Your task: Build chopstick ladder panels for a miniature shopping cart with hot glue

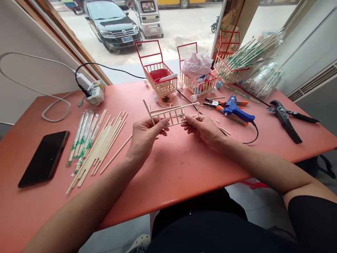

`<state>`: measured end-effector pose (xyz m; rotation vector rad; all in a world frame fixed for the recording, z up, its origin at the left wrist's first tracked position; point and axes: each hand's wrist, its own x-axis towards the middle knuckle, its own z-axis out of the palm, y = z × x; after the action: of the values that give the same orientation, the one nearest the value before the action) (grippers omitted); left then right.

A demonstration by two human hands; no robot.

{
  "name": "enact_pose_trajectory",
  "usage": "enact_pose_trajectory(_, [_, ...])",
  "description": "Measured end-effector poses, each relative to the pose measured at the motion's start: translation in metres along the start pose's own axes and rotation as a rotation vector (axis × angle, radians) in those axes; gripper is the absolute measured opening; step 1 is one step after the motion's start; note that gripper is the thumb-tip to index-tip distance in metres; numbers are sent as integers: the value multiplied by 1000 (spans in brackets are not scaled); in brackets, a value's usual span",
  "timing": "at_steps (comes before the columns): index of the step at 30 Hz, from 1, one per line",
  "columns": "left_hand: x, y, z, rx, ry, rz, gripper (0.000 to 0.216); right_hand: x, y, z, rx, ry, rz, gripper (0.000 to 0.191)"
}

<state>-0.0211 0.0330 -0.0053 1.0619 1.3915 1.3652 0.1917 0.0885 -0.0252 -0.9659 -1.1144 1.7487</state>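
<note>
The left hand (146, 135) and the right hand (201, 127) both held a little fence-like frame of wooden sticks (172, 114) just above the pink table (168, 175); the fingers of each hand were pinched shut on one end of it; a pile of chopsticks (97, 144) lay to the left, near a black phone (44, 158); a blue glue gun (237, 110) lay to the right, beside black pliers (285, 117); three small stick carts (162, 79) stood at the back.

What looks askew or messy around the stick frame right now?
On the stick frame held by left hand and right hand, the left end stick slants outward. Wood chips litter the table.
</note>
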Motion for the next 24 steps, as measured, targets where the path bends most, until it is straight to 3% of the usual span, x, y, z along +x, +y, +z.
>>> enact_pose_trajectory(6, [0,-1,-1,7,-14,12,32,-1,-1,0,23,-11,4,64])
enact_pose_trajectory(12, [1,-3,-5,27,-31,27,32,-1,-1,-1,-10,-19,-2,52])
enact_pose_trajectory(24, [-3,8,-5,90,-49,7,31,-1,-2,0,40,-22,11,63])
